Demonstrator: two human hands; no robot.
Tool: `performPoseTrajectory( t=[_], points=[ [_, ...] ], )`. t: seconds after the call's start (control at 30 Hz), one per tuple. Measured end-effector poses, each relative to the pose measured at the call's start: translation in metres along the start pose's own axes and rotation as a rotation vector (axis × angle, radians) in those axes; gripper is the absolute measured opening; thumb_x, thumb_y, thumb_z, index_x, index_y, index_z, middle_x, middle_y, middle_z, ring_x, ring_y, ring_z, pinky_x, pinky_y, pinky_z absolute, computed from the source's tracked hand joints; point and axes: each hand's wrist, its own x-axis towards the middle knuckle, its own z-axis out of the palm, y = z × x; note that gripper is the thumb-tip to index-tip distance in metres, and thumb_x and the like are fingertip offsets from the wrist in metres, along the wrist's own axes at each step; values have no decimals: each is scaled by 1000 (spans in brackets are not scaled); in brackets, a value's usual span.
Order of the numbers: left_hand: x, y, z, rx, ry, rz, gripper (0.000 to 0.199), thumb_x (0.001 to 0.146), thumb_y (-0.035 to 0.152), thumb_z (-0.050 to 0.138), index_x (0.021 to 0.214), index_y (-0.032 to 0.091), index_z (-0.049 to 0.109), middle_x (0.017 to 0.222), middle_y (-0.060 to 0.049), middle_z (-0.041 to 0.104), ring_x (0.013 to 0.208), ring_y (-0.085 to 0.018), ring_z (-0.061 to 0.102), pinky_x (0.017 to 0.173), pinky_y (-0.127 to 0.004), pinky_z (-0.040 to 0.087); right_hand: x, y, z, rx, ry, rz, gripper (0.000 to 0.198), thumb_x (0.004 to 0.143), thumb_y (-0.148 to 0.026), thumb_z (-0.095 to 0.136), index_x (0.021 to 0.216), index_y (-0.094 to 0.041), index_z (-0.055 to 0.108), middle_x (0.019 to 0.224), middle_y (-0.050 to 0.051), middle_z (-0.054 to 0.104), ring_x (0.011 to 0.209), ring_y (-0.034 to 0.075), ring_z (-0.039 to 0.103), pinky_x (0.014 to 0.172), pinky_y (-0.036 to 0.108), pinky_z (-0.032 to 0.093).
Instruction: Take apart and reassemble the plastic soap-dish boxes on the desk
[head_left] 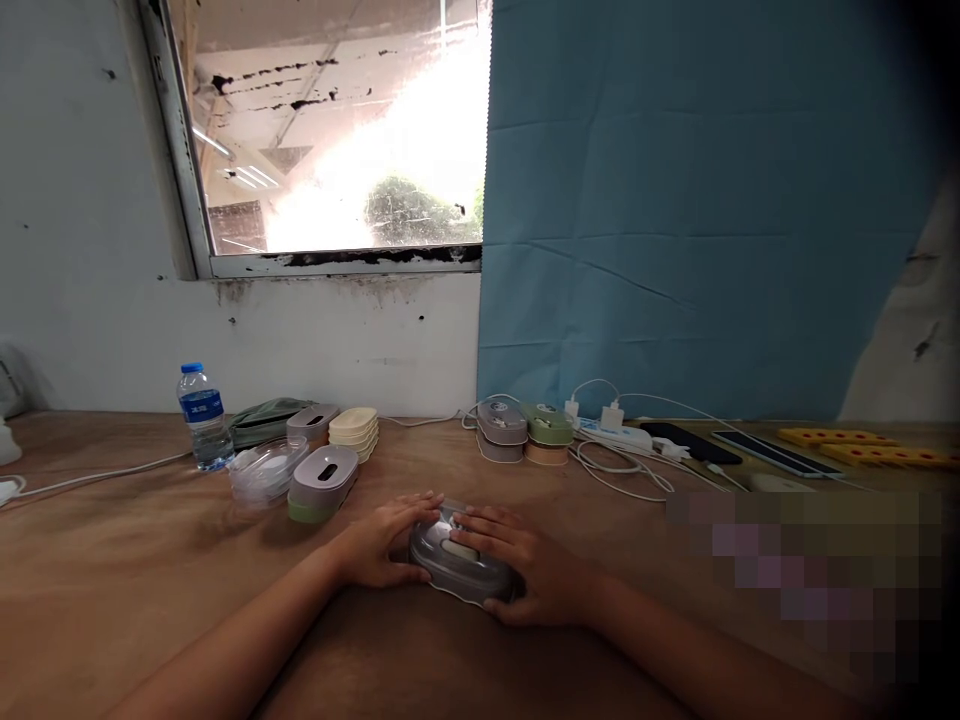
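In front of me on the table is an oval grey soap box (459, 572) with a clear lid, a pale patch showing through its top. My left hand (386, 540) grips its left end, thumb at the near side and fingers over the far edge. Around the right end is my right hand (525, 568), with fingers lying across the lid and the thumb low on the near rim. The fingers partly cover the box, and its underside is hidden.
Left of centre are open box parts (326, 478), clear lids (262, 472), a stack of cream trays (354, 428) and a water bottle (202, 415). Lidded grey (502, 425) and green (547, 425) boxes stand at the back. Cables, a power strip (615, 433) and phones (690, 442) lie rightward.
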Motion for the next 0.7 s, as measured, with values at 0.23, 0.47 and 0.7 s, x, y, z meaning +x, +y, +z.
performPoseTrajectory(
  t=[0.23, 0.47, 0.7],
  points=[
    [-3, -7, 3, 5, -20, -12, 62, 68, 35, 64, 123, 20, 39, 135, -13, 36, 127, -23, 28, 104, -42, 24, 2, 3, 4, -47, 15, -28, 71, 60, -33, 62, 128, -25, 39, 132, 6, 42, 123, 27, 32, 101, 45, 22],
    [-1, -3, 4, 45, 7, -100, 63, 69, 30, 63, 126, 23, 36, 139, -10, 28, 128, -23, 26, 105, -48, 17, -3, 5, 3, -37, 77, -93, 60, 58, -23, 58, 116, -18, 44, 131, 11, 39, 121, 26, 32, 101, 44, 23],
    [-3, -18, 8, 211, 304, -355, 48, 72, 11, 48, 118, 24, 46, 136, -5, 36, 123, -22, 34, 103, -46, 25, 25, 15, 24, -292, 181, 203, 46, 72, -27, 55, 116, -22, 44, 129, 9, 41, 119, 26, 35, 99, 43, 28]
  ],
)
